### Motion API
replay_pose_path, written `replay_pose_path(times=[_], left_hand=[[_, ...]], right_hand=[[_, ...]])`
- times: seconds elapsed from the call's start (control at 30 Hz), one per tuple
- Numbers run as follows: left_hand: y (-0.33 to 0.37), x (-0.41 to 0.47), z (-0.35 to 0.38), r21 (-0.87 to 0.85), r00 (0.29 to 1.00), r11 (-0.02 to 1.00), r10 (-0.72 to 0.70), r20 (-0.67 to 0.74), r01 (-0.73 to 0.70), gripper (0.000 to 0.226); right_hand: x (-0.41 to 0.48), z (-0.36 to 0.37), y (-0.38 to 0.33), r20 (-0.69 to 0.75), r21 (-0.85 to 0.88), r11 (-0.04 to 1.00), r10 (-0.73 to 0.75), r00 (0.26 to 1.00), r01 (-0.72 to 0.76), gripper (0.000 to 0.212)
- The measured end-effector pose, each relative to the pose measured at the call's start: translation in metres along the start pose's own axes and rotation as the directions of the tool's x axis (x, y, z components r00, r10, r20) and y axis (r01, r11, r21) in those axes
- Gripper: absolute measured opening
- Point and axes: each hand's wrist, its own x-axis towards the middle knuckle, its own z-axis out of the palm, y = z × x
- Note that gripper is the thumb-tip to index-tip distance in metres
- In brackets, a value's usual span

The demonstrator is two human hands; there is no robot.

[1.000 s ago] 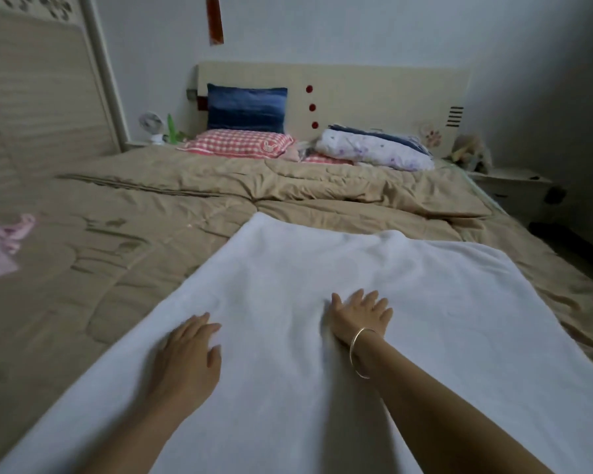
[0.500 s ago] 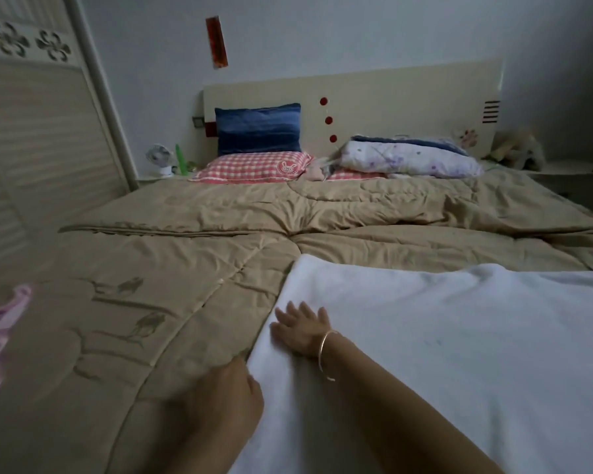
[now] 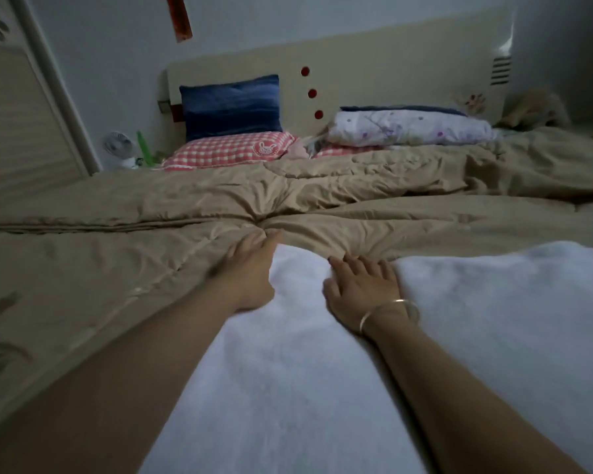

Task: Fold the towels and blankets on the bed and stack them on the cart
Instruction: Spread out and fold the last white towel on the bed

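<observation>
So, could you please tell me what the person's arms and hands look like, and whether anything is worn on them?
The left hand and the right hand wear no gloves, and no sleeves show on either forearm. The right wrist carries a thin, shiny metal bangle. No rings or watch can be made out, though the picture is a little blurred.

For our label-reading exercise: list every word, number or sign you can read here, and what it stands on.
None can be read.
The red strip on the wall: any writing too blurred.
The badge on the checked pillow: a rabbit figure, any lettering too small.
</observation>
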Motion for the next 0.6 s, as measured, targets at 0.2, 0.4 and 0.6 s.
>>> replay_pose_path(times=[0.2, 0.4, 0.6], left_hand=[[0.03, 0.013, -0.019, 0.428, 0.956, 0.864, 0.294, -0.005, -0.264, 0.047], [0.019, 0.02, -0.028, 0.368, 0.916, 0.907, 0.309, -0.256, -0.203, 0.016], [0.003, 0.014, -0.028, 0.407, 0.947, 0.911, 0.182, -0.265, -0.062, 0.016]], right_hand=[[-0.006, -0.003, -0.006, 0.003, 0.003, 0.999, -0.046, 0.999, 0.046, 0.057], [-0.004, -0.012, -0.006, -0.025, 0.056, 0.998, -0.041, 0.999, 0.042, 0.053], [-0.003, -0.014, -0.007, -0.093, 0.115, 0.993, -0.021, 0.995, 0.031, 0.05]])
